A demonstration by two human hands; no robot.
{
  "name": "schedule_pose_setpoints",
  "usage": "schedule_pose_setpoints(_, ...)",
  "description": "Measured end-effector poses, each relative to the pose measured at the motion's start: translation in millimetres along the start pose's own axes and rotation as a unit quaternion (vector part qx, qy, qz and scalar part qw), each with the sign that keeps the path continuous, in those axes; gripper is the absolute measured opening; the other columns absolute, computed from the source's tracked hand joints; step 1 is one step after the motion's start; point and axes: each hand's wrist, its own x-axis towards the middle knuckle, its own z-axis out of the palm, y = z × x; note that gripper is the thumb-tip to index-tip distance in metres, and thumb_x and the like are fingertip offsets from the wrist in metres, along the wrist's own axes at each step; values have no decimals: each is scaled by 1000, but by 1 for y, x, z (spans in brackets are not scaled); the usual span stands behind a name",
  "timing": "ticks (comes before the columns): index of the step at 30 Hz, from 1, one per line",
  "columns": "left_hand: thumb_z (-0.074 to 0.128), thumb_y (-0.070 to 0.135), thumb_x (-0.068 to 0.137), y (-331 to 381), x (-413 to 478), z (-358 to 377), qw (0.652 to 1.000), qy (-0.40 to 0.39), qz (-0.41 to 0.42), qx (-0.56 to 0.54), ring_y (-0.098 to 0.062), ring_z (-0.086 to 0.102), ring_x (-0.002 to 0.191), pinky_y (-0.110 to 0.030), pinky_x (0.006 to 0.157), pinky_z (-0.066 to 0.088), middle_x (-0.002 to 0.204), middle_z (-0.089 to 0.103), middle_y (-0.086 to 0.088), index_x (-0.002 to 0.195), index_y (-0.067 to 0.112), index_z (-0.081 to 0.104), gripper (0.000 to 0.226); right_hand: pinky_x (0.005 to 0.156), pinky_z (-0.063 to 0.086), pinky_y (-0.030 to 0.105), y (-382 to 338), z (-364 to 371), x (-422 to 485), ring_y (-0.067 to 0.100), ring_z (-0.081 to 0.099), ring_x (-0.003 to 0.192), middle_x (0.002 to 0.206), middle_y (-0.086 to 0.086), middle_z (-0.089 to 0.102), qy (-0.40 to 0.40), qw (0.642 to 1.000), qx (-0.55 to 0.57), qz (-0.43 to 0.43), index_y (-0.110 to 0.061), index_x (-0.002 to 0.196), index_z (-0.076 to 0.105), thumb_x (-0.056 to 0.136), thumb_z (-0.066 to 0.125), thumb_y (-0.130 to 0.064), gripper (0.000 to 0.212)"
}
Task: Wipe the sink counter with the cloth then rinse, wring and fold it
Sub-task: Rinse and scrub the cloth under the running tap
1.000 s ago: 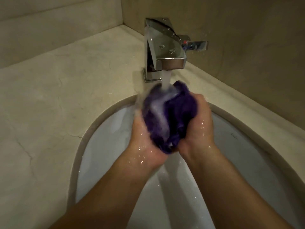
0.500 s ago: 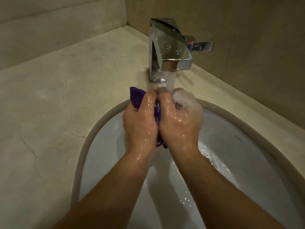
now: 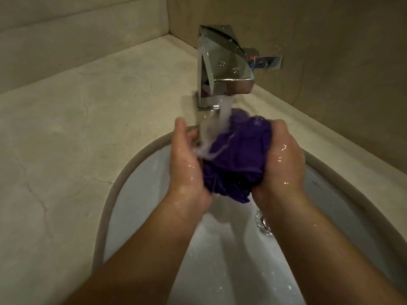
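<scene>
Purple cloth (image 3: 237, 159) bunched up btwn both hands, over the white sink basin (image 3: 136, 194), right under the chrome faucet (image 3: 224, 69). Water stream (image 3: 225, 106) runs from the spout & hits the far-left part of the cloth, splashing white over it and onto the left hand's fingers.

Left hand (image 3: 187, 164): on the left side of the cloth, palm turned toward it, fingers only loosely curled & fairly wide, thumb pointing far. It cups the cloth's left edge; can't tell how firm the contact is under the splash. Right hand (image 3: 282, 159): curled tight round the right side of the cloth, fingers wrapped over its far edge, gripping it. Both hands wet & shiny, forearms coming in from the near edge.

A corner of the cloth hangs down at the near side, btwn the wrists, w/ water running off into the basin. Drain (image 3: 263, 223) partly visible just near-right of that, mostly hidden behind the right wrist. Water film and droplets over the basin's near part.

Faucet stands on the beige stone desk (image 3: 66, 128) at the far rim of the sink; its lever handle (image 3: 266, 62) sticks out to the right. Desk has thin cracks on the left. Beige walls behind & to the right.
</scene>
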Motion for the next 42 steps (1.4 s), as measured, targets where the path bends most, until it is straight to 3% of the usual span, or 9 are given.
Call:
schedule_pose_setpoints(4, 55, 57, 92, -4, -5, 2, 989, -40, -136, -31, -32, 73, 97, -42, 84, 56, 107, 78, -8, 112, 20, 77, 47, 73, 58, 34, 2, -2, -9, 16, 68, 75, 82, -2, 69, -99, 987, 86, 93, -21, 82, 67, 94, 59, -40, 24)
schedule_pose_setpoints(8, 53, 69, 87, -2, -3, -2, 988, -57, -124, -77, -30, 73, 90, -41, 80, 54, 104, 78, -8, 109, 21, 78, 58, 90, 54, 35, 12, -1, -11, 3, 65, 105, 109, -19, 70, -91, 938, -285, -176, -42, 115, 68, 91, 53, -55, 31)
schedule_pose_setpoints(10, 53, 68, 87, 9, -4, -2, 990, -89, -77, -81, -30, 72, 99, -42, 85, 55, 110, 77, -8, 116, 21, 74, 59, 96, 52, 32, 7, 6, -14, 0, 62, 112, 121, -19, 67, -133, 945, -248, -164, -46, 129, 63, 87, 49, -58, 45)
schedule_pose_setpoints(13, 62, 54, 84, 12, 0, -2, 997, -80, 9, -10, -23, 73, 96, -36, 80, 59, 108, 76, -5, 114, 17, 72, 48, 89, 57, 36, 3, 19, -21, 5, 71, 99, 104, -11, 75, -196, 943, -229, -139, -35, 112, 72, 83, 51, -69, 49)
schedule_pose_setpoints(17, 70, 37, 84, 9, 5, -5, 991, 29, 114, 62, -29, 68, 85, -42, 78, 56, 84, 72, -7, 84, 18, 75, 20, 63, 51, 21, 16, 26, -27, 3, 66, 63, 64, -11, 69, -109, 938, -256, -205, -23, 66, 65, 91, 69, -41, 31)
schedule_pose_setpoints(22, 70, 23, 70, 1, 8, 0, 974, 39, 193, 109, -27, 60, 69, -42, 72, 51, 63, 64, -2, 58, 22, 69, 12, 54, 42, 13, 23, 17, -20, 3, 55, 57, 60, -6, 60, -46, 945, -238, -218, -24, 63, 59, 88, 68, -20, 27)
schedule_pose_setpoints(28, 68, 29, 88, -8, 3, 0, 967, 20, 162, 197, -22, 71, 79, -45, 80, 58, 77, 74, 0, 77, 24, 75, 14, 57, 49, 22, 19, 3, -16, 5, 60, 59, 59, -6, 63, -31, 963, -227, -143, -25, 62, 65, 88, 70, -28, 26)
schedule_pose_setpoints(35, 41, 79, 87, -2, -2, 1, 993, -32, -98, 58, -32, 68, 110, -54, 100, 49, 110, 78, -6, 115, 29, 74, 66, 64, 57, 31, 1, -7, -10, 18, 69, 75, 82, 2, 71, -62, 997, 11, 37, -18, 86, 74, 88, 71, -29, 11)
schedule_pose_setpoints(42, 67, 50, 87, 4, -5, 2, 997, -37, -52, 32, -25, 77, 92, -37, 74, 60, 106, 78, -7, 114, 19, 74, 43, 94, 59, 36, 18, 0, -21, 4, 68, 108, 118, -20, 67, -92, 974, -173, -115, -53, 133, 53, 72, 65, -69, 64)
